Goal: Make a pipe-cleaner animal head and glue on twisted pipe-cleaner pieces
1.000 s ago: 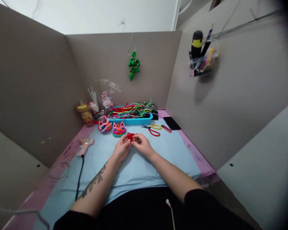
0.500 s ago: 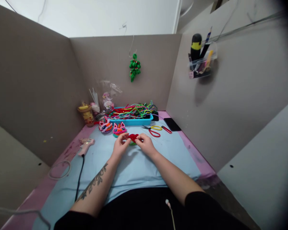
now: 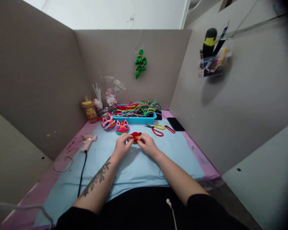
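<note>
Between my two hands is a small fuzzy red craft piece [image 3: 135, 135] with orange and a little green showing. My left hand [image 3: 122, 145] pinches its left side, and my right hand [image 3: 147, 145] grips its right side with bent fingers. The fingers cover much of the piece. Just beyond my left hand sit two fuzzy animal heads with pink ears: a pink and teal one [image 3: 122, 127] and a purple and orange one [image 3: 108, 123].
A blue tray [image 3: 134, 120] piled with colourful pipe cleaners stands at the back. Scissors [image 3: 157, 131], a red-handled tool [image 3: 170, 129] and a phone [image 3: 175, 124] lie to the right. At left are a pink glue gun [image 3: 88, 142] with its black cord and a decorated cup [image 3: 90, 113].
The camera view has shifted slightly, moving the scene a little to the right. The red piece has turned in my hands, so orange now shows on it.
</note>
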### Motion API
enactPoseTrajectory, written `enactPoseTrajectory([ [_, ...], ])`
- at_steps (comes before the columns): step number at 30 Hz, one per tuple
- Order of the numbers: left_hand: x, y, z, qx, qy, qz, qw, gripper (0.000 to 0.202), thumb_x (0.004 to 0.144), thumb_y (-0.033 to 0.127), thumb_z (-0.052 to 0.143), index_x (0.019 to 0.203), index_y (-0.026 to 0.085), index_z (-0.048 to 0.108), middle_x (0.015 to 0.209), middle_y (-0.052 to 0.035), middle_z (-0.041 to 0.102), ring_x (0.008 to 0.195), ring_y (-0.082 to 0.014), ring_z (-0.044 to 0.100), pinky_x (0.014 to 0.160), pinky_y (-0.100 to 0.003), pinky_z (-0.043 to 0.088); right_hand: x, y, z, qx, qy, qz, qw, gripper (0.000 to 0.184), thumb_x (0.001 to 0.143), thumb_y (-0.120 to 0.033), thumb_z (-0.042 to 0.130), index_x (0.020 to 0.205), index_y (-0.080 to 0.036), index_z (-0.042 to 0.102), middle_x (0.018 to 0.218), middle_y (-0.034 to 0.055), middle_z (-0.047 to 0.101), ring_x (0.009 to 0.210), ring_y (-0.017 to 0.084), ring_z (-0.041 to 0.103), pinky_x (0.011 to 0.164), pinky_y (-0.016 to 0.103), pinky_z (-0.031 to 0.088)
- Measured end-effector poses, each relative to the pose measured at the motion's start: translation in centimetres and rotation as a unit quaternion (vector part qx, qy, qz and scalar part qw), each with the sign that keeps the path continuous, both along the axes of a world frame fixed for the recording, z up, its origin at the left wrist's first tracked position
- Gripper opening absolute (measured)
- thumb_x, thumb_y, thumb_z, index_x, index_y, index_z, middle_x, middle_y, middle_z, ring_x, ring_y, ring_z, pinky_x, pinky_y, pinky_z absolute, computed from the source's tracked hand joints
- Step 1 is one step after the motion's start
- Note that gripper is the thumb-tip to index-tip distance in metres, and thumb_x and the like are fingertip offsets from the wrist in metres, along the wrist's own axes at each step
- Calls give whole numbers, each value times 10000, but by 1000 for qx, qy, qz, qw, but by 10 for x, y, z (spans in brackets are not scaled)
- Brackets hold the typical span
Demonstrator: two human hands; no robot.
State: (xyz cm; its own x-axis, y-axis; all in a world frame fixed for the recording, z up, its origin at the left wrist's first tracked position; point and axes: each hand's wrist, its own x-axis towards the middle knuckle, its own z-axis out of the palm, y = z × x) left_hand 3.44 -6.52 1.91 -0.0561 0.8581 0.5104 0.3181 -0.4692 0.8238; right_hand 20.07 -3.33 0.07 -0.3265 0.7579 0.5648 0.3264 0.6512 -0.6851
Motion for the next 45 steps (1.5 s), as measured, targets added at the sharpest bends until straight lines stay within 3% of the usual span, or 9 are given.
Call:
enactPoseTrajectory([
  [5,4,0,0,-114,-207,-11,972,197,695,334,680,762,165,605,589,34,544,497,-83,454,493,-205,354,-3,-7,7,-18,32,0,999,120,776,-214,507,660,-183,508,701,2,483,668,132,477,629,257,386],
  [12,8,5,4,-240,-477,-79,842,317,608,240,775,742,165,498,618,62,501,540,-29,512,474,-110,392,-8,-4,4,-166,188,41,967,173,786,-353,528,754,-184,516,616,-30,463,551,102,419,509,227,350],
  [15,7,7,3,-250,-514,-82,817,301,631,193,765,753,177,490,608,69,497,546,-22,528,516,-102,436,-9,-2,2,-239,250,75,935,241,767,-421,557,799,-184,521,540,-60,415,453,74,338,431,209,279],
  [18,4,8,0,-234,-486,-79,838,278,641,204,761,773,178,517,639,53,539,587,-39,557,578,-134,469,-9,-1,2,-253,267,77,927,276,735,-446,599,784,-182,535,513,-68,412,431,63,318,417,205,257],
  [24,11,2,-3,-188,-300,-100,930,409,569,248,792,924,137,619,832,-38,657,719,-119,596,648,-215,455,-9,-2,5,-236,275,59,930,258,705,-420,639,754,-179,561,529,-61,452,450,71,359,441,216,288],
  [29,17,-2,-4,-161,-177,-53,970,255,680,366,691,777,135,644,669,-15,623,605,-123,556,582,-232,446,-14,-8,6,-257,262,107,924,215,719,-370,634,719,-184,525,542,-62,473,455,70,391,446,210,316],
  [33,12,-1,-9,-145,-103,-25,984,229,679,370,677,687,142,663,593,-8,612,561,-128,538,550,-228,428,-16,-9,5,-235,245,77,937,227,689,-347,671,827,-183,598,674,-21,584,547,99,492,492,223,391],
  [37,10,0,-10,-154,-93,-7,984,235,679,385,672,659,151,670,578,-15,625,548,-143,548,539,-240,431,-14,-6,5,-215,216,26,952,173,699,-343,660,725,-178,617,634,-11,580,528,110,485,474,232,377],
  [45,9,3,-3,-183,-168,5,969,330,635,480,688,675,157,631,631,-48,656,613,-182,600,543,-271,481,-16,7,-5,-303,371,65,876,308,699,-459,668,705,-185,528,491,-52,471,409,70,368,410,207,273],
])
